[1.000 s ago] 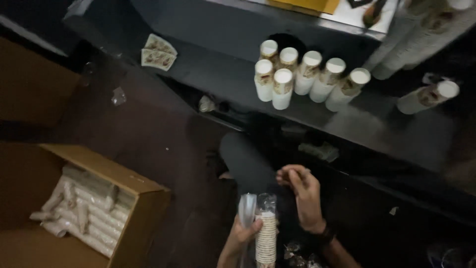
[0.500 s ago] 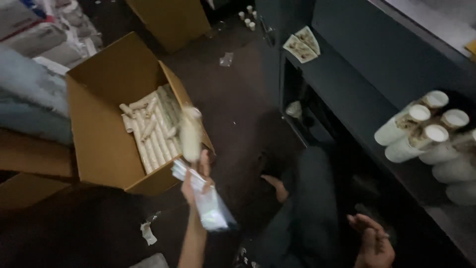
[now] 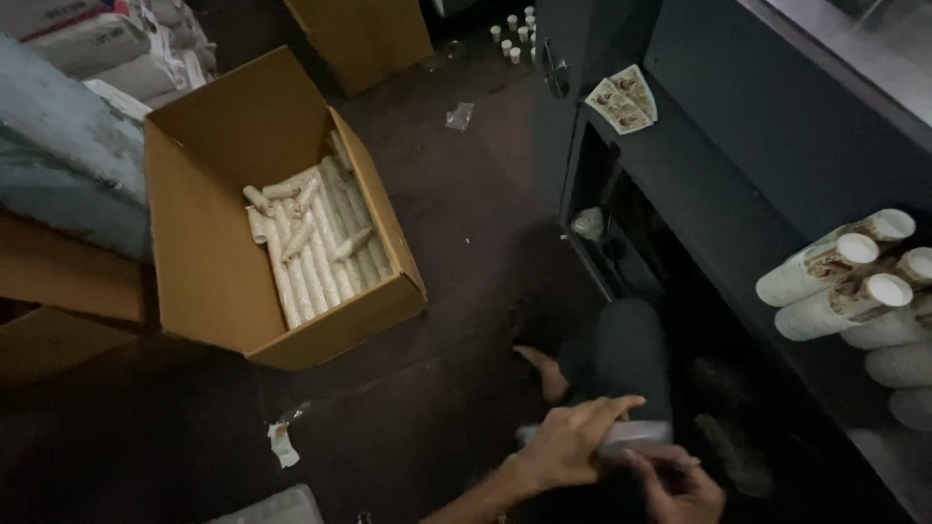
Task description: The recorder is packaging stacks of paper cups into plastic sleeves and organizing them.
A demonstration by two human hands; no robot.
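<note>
My left hand (image 3: 573, 442) lies low in the view with its fingers stretched over a pale plastic sleeve (image 3: 641, 437) on my lap. My right hand (image 3: 680, 490) curls around the same sleeve from below, dim and partly cut off by the frame edge. To the left stands an open cardboard box (image 3: 320, 335) with several wrapped sleeves of paper cups (image 3: 311, 252) lying in it. Stacks of white paper cups (image 3: 835, 281) lie on their sides on the dark shelf (image 3: 699, 194) at the right.
My bent leg (image 3: 621, 349) and bare foot (image 3: 549, 374) rest on the dark floor by the shelf unit. Plastic scraps (image 3: 282, 442) litter the floor. A second box (image 3: 364, 34), small cups (image 3: 515, 29) and sacks (image 3: 87, 39) are at the back. Flat printed cards (image 3: 621, 97) lie on the shelf.
My left hand has swung back from beside the cardboard box to my lap. Both hands have now met on the pale sleeve. The view has shifted a little.
</note>
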